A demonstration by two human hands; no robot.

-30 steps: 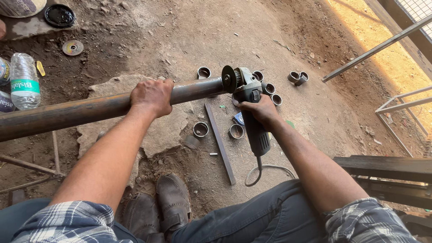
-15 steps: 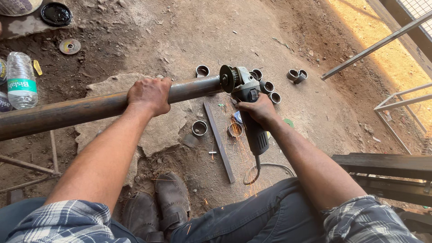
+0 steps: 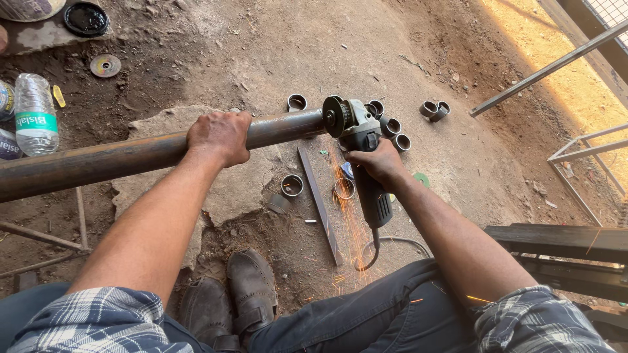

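Observation:
My left hand grips a long rusty steel pipe that runs from the left edge to the middle of the view. My right hand holds a grey angle grinder by its body. The grinder's disc meets the pipe's right end. Orange sparks spray down toward my legs. Several short cut pipe rings lie on the dirt under and beyond the pipe end.
A flat stone slab lies under the pipe. A thin steel bar lies on the ground. A plastic water bottle and a spare cutting disc are at the left. Metal frames and a dark steel beam stand at the right.
Sparks now fly from the disc at the pipe end; none showed a second ago. Both hands keep their grips and have hardly moved.

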